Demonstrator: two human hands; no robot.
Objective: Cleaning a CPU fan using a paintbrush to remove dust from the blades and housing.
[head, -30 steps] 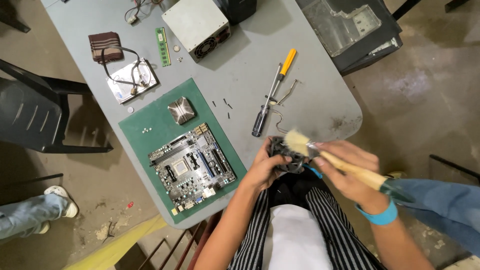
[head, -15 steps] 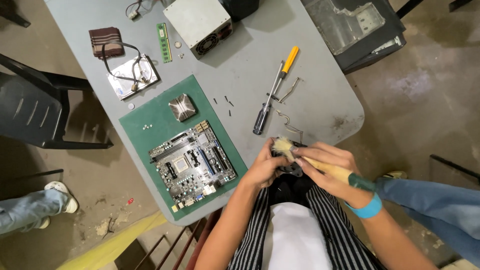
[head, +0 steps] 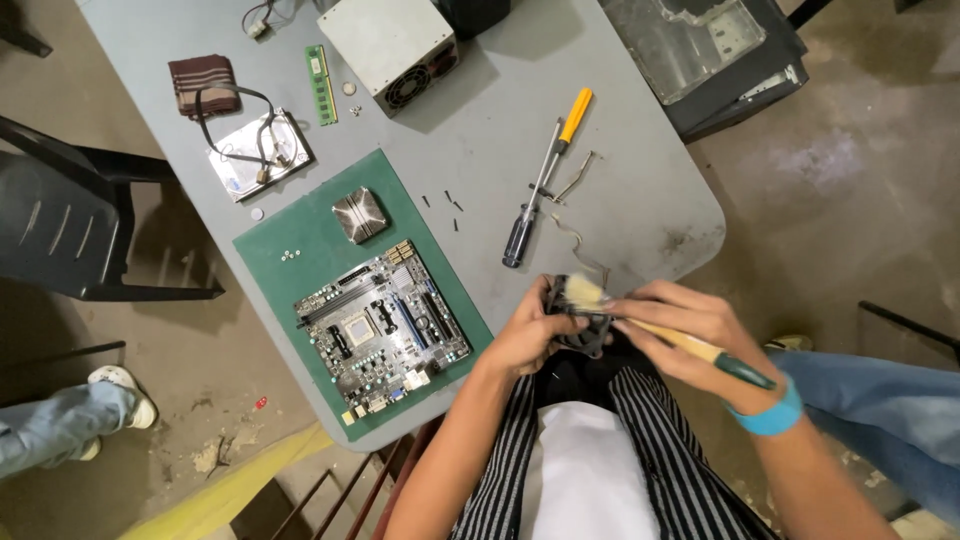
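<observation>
Brushing continues at the near bench (head: 640, 200) edge: bristles of paintbrush (head: 690, 345) drawn lower across small black fan (head: 578, 322) than a second ago. Left hand (head: 530, 335) fingers clamped on fan; right hand (head: 690, 330) fingers clenched on brush handle. Dusting under way.

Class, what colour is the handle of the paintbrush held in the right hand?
The paintbrush handle is wooden tan with a dark green end, in the head view.

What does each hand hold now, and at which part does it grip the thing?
The left hand grips a small black fan by its edge. The right hand holds a paintbrush around its wooden handle, bristles on the fan.
</observation>
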